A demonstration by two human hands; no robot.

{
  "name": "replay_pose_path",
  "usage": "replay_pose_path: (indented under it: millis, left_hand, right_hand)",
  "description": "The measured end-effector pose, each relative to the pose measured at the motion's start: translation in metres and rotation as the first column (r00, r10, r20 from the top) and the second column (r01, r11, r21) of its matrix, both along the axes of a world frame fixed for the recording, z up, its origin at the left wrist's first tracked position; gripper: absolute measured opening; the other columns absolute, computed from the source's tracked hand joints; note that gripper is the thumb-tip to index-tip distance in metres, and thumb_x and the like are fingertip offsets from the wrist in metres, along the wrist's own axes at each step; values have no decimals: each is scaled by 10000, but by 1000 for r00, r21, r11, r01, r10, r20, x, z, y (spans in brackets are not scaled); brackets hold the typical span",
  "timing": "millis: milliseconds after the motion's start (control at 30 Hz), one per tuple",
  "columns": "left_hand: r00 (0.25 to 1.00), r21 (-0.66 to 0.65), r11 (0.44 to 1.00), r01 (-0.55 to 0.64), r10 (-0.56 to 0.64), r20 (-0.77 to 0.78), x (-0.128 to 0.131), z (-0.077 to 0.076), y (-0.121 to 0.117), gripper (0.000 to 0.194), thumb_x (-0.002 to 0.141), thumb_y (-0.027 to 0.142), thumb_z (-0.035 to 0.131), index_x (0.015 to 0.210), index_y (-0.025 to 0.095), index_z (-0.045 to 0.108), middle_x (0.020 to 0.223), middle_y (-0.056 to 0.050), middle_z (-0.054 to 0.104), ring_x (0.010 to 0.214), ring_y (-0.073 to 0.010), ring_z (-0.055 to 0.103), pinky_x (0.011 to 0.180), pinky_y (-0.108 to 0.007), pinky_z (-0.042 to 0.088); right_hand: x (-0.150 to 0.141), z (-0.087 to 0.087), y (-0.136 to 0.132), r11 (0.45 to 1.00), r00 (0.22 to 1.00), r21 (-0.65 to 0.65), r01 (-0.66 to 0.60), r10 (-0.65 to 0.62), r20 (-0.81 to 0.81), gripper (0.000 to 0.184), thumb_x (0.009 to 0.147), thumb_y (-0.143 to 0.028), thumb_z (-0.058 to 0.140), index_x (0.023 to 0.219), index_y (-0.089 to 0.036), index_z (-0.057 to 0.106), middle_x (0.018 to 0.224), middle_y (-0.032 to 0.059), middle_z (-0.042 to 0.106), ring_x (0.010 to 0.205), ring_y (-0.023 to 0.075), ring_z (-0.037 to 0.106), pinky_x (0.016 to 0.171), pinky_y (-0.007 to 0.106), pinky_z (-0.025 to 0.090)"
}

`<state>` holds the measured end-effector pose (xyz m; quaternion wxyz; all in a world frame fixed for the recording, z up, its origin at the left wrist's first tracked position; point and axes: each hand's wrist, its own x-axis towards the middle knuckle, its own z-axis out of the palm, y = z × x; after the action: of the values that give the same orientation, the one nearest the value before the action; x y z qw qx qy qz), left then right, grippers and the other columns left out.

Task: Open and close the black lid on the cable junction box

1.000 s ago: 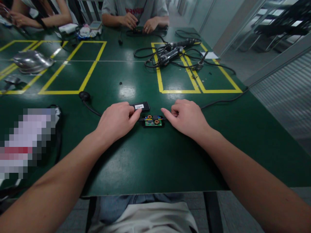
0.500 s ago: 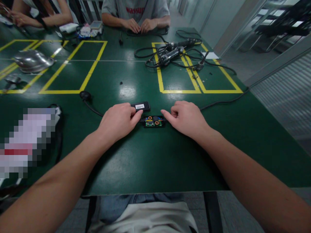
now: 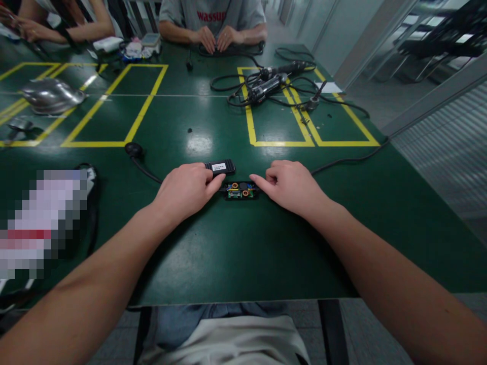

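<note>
A small opened black case with a green circuit board [image 3: 239, 191] lies on the green table [image 3: 236, 253] between my hands. My left hand [image 3: 185, 191] has its fingers curled, thumb and forefinger pinched at the case's left end where a black cable [image 3: 146, 169] enters. My right hand [image 3: 291, 185] is curled too, its forefinger pointing at the case's right end and touching it. Just behind lies a black cover with a white label [image 3: 220, 167], beside my left knuckles.
Yellow taped rectangles [image 3: 114, 104] mark the table. Two black power tools with tangled cords [image 3: 268, 83] lie at the back right. A shiny metal object [image 3: 49, 96] sits far left. Two other people's hands [image 3: 216, 38] rest at the far edge. A blurred patch [image 3: 41, 223] is at my left.
The case with the board has settled flat between my fingers. Both hands shifted only slightly. The person opposite drew their hands together.
</note>
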<state>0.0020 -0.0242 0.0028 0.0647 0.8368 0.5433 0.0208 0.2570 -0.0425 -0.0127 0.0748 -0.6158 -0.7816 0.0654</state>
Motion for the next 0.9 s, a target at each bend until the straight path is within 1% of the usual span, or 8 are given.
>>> replay_pose_path:
  millis: [167,333,500,600,800,900]
  left_hand:
    - [995,-6,1000,5,-6,-96,2,3,0,599,1165,538,468,928,176,882,926,-137,780,817,-298,727,675,-378,442]
    - [993,-17,1000,-2,0,-119,3,3,1,600,1169,559,486,971,169,897,978,-147,807,874,-322,763,687,-384,453]
    - [989,-19,1000,-13,10,-147,4,5,1,621,1175,581,481,997,165,907,987,-159,817,898,-348,773,688,-402,455]
    - [990,-7,1000,-7,6,-142,4,4,2,630,1170,598,490,984,167,909,981,-163,816,889,-355,772,685,-407,463]
    - [992,19,1000,6,-3,-127,2,0,3,632,1168,614,505,912,178,885,937,-150,790,852,-338,755,666,-398,447]
    - [996,29,999,14,-12,-89,0,-2,3,595,1156,603,548,848,191,846,890,-128,753,835,-324,739,682,-400,475]
  right_hand:
    - [1,-1,2,1000,1000,-9,0,1,31,655,1156,-609,608,628,-223,627,766,59,643,709,209,497,721,387,288]
    - [1,-2,3,1000,1000,-22,-4,4,15,661,1159,-621,606,632,-223,627,755,47,612,697,202,477,719,388,287]
    - [1,0,4,999,1000,-47,1,0,12,646,1154,-613,613,639,-224,642,769,46,621,710,204,480,731,397,294]
    - [2,-2,5,999,1000,-34,-9,9,-6,658,1151,-623,612,629,-224,625,752,39,599,692,195,464,717,391,288]
    - [3,-5,6,1000,1000,-14,-5,5,-16,673,1141,-605,640,590,-227,558,744,38,592,678,188,449,709,384,280]
    - [3,-5,5,1000,1000,-15,-3,3,-16,675,1140,-600,640,584,-229,543,740,41,595,681,191,457,720,384,287]
